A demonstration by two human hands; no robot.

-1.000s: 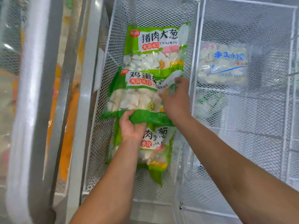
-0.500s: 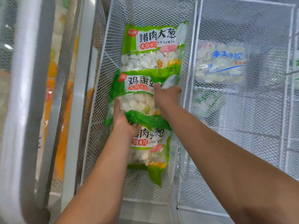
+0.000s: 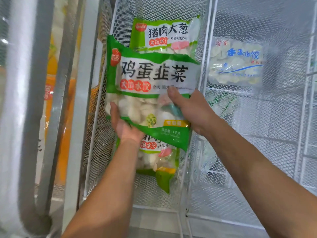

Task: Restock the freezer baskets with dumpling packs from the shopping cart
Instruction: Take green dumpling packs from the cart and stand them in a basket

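Hands grip a green dumpling pack (image 3: pixel 152 93) over the mesh basket (image 3: pixel 106 152): left hand (image 3: pixel 122 123) at seven o'clock, right hand (image 3: pixel 192 110) at four. It hides most of two packs (image 3: pixel 164 36) beneath; neighbouring blue pack (image 3: pixel 237 63) blurs behind mesh.

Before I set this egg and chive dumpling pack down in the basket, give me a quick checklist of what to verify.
1. Left hand has a grip on the egg and chive pack: ok, holding its lower left.
2. Right hand has a grip: ok, thumb on the front.
3. Pack is over the white mesh basket: ok.
4. Label faces up: ok.
5. Bare floor to land on: not ok, two pork and scallion packs lie underneath.
6. Pack seal intact: cannot tell.
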